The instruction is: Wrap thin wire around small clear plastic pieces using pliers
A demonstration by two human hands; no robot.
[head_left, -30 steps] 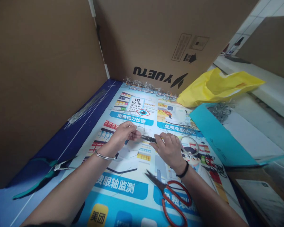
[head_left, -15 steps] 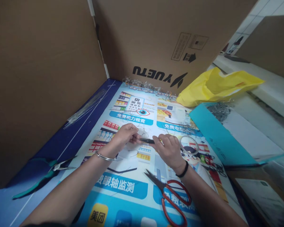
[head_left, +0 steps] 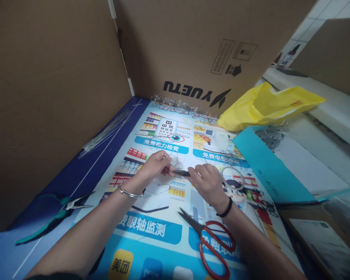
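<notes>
My left hand (head_left: 153,167) is closed in a pinch over the middle of the printed blue poster (head_left: 151,229), fingertips pressed on something too small to make out, perhaps thin wire. My right hand (head_left: 208,182) is wrapped round a small black tool (head_left: 181,173), whose tip points left and meets the left fingertips. A silver bangle is on my left wrist, a black band on my right. Thin wire pieces lie on the poster just below the hands.
Red-handled scissors (head_left: 214,243) lie by my right forearm. Teal-handled pliers (head_left: 56,217) lie at the left. A tape ring (head_left: 232,178), a teal folder (head_left: 268,167), a yellow bag (head_left: 265,107), a wire bundle (head_left: 105,134) and cardboard walls (head_left: 55,89) surround the spot.
Hardly anything has moved; both hands stay together at the same spot, with the black tool's tip shifted slightly toward the left fingers.
</notes>
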